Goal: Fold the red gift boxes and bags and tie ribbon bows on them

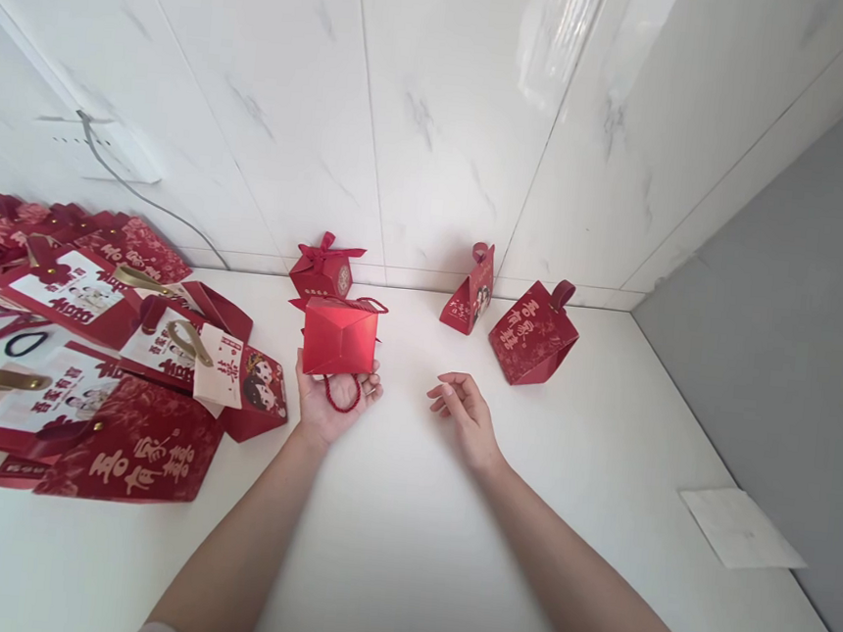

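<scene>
Watching from a distance, I had both bare forearms in sight over the white counter (377, 568). Near on my left lay a large red box (136, 453) with pale lettering, at the front of a crowded pile of red and white gift boxes. Out on my right, a flat white packet (740, 528) lay by the counter's edge.

Between them I had the left hand (318, 417) palm up, its fingers curled round the underside and far side of a shiny red box (340, 336). That box sat in the palm above the counter, its creased, glossy face toward me; a twisted red cord (340, 410) looped down over the palm. My right hand (466, 416) held nothing: its fingers were loosely bent, well apart from the box.

Farther off, a larger patterned box (519, 336) with a strap handle leaned to the right, and a small triangular box (463, 305) stood just beside it. Beyond the shiny one I saw a ribboned box (322, 273); I could not tell whether the two touched. Behind everything rose the marbled tile wall (267, 57), where a grey cable (157, 206) trailed from a socket panel (129, 161).
</scene>
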A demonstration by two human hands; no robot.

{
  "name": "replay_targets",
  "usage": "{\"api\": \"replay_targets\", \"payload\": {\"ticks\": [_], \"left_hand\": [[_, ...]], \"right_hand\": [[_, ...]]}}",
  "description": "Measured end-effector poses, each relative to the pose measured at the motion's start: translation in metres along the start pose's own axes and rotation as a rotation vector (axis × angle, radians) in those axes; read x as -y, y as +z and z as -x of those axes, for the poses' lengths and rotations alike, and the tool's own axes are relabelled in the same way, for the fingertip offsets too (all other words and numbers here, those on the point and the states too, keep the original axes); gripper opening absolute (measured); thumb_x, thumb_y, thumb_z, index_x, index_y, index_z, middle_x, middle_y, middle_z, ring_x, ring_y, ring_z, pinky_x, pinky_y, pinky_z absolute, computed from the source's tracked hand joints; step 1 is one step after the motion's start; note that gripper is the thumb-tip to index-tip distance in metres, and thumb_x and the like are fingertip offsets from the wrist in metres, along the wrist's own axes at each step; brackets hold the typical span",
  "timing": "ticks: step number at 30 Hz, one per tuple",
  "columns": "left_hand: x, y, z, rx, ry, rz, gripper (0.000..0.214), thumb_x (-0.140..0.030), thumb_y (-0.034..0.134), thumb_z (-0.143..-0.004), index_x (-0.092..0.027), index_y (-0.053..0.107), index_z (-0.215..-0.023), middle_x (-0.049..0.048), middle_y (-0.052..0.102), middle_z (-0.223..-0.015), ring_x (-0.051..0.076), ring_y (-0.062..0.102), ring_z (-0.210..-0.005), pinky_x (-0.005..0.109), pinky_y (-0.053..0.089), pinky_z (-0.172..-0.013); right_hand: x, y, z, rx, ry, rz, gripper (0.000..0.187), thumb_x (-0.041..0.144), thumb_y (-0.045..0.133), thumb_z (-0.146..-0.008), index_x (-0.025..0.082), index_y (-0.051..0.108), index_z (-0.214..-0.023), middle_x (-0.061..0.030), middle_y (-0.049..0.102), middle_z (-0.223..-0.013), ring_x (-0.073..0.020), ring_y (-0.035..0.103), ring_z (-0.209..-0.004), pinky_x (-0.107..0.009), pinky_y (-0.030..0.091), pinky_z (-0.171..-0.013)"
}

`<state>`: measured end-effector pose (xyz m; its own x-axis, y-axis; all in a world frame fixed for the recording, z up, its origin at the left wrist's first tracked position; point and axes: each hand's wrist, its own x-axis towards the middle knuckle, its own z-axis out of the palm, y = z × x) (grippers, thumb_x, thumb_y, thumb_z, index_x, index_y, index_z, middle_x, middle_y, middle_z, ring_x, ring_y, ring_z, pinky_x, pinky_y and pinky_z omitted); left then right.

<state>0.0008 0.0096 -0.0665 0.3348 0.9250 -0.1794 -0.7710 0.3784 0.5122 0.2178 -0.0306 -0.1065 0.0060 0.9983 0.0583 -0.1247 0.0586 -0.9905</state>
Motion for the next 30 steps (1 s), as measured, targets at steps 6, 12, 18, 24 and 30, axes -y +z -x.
{"api": "replay_targets", "payload": {"ticks": [6, 12, 18, 24, 30], "left_hand": [[0.0039, 0.0011, 0.0001, 0.044, -0.008, -0.122, 0.083, -0.082, 0.034, -0.071, -0.010, 0.066, -0.098, 0.0153, 0.064, -0.086, 0.023, 0.059, -0.073, 0.039, 0.049, -0.074], [0.0059, 0.0027, 0.0016, 0.090, -0.028, -0.192, 0.085, -0.080, 0.030, -0.076, -0.009, 0.064, -0.106, 0.0169, 0.065, -0.089, 0.023, 0.059, -0.073, 0.039, 0.047, -0.076], [0.0065, 0.0027, 0.0019, 0.080, -0.033, -0.199, 0.084, -0.079, 0.033, -0.075, -0.010, 0.063, -0.110, 0.0177, 0.067, -0.090, 0.026, 0.061, -0.074, 0.041, 0.047, -0.076], [0.0068, 0.0012, 0.0013, 0.109, -0.053, -0.208, 0.084, -0.080, 0.029, -0.076, -0.011, 0.062, -0.112, 0.0177, 0.068, -0.095, 0.025, 0.062, -0.074, 0.042, 0.046, -0.076], [0.0075, 0.0001, 0.0000, 0.110, -0.057, -0.221, 0.085, -0.079, 0.029, -0.077, -0.011, 0.061, -0.115, 0.0180, 0.068, -0.095, 0.026, 0.063, -0.075, 0.042, 0.046, -0.076]], "right_hand": [[0.0003, 0.0000, -0.0004, 0.005, 0.001, -0.003, 0.029, 0.047, 0.049, -0.092, 0.022, 0.051, -0.106, -0.0045, 0.065, -0.091, -0.0167, 0.060, -0.076, -0.032, 0.044, -0.072], [0.0011, 0.0005, 0.0005, 0.012, 0.003, -0.012, 0.029, 0.048, 0.050, -0.091, 0.022, 0.051, -0.105, -0.0044, 0.065, -0.090, -0.0167, 0.059, -0.075, -0.032, 0.044, -0.073], [0.0019, 0.0004, 0.0007, 0.014, 0.005, -0.012, 0.028, 0.048, 0.050, -0.091, 0.022, 0.052, -0.104, -0.0041, 0.065, -0.089, -0.0169, 0.059, -0.076, -0.032, 0.044, -0.073], [-0.0014, 0.0002, -0.0005, 0.010, 0.003, -0.006, 0.029, 0.048, 0.050, -0.091, 0.022, 0.052, -0.104, -0.0042, 0.065, -0.088, -0.0172, 0.059, -0.075, -0.032, 0.044, -0.073], [-0.0004, 0.0001, -0.0008, 0.016, 0.005, -0.008, 0.029, 0.049, 0.050, -0.091, 0.022, 0.052, -0.103, -0.0041, 0.065, -0.088, -0.0168, 0.059, -0.075, -0.032, 0.044, -0.073]]}}
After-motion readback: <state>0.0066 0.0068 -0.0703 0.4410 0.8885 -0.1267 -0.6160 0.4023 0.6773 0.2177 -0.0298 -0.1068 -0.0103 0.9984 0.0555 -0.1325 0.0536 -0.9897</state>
